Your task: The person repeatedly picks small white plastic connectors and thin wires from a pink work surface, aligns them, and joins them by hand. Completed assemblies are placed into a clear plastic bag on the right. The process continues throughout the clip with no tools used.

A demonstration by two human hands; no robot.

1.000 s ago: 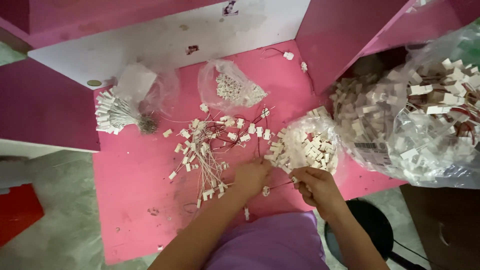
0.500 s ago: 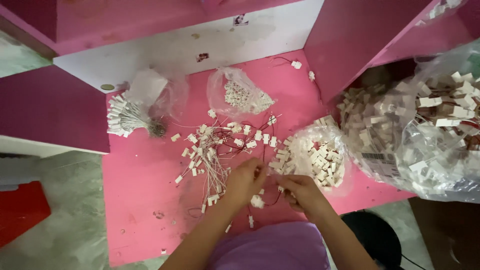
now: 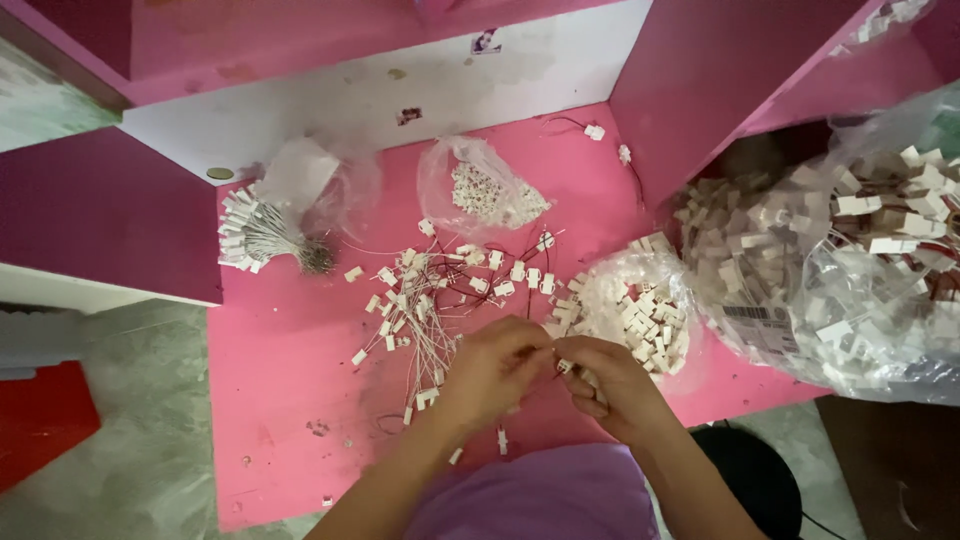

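Nearest me, my left hand (image 3: 495, 365) and right hand (image 3: 610, 385) meet fingertip to fingertip over the near edge of the pink table (image 3: 290, 400). A second ago the right hand sat further right, by the open bag; now both have closed in at the middle, so I judge the piece picked up there is being worked between them. The fingers of both hands are pressed together, pinching a small white connector (image 3: 565, 366) with a thin wire; it is mostly hidden, so I cannot tell its long axis for sure, though the visible bit seems to run left to right between the fingertips.

Just beyond the left hand lies a loose tangle of wired connectors (image 3: 430, 300), their wires running mostly toward me. Beside the right hand is the open bag of white plugs (image 3: 635, 310). Further back sit a tied bundle of leads (image 3: 255, 235), fanned to the left, and a small clear bag (image 3: 485, 190). Far right, a large clear sack (image 3: 850, 280) bulges with white parts.
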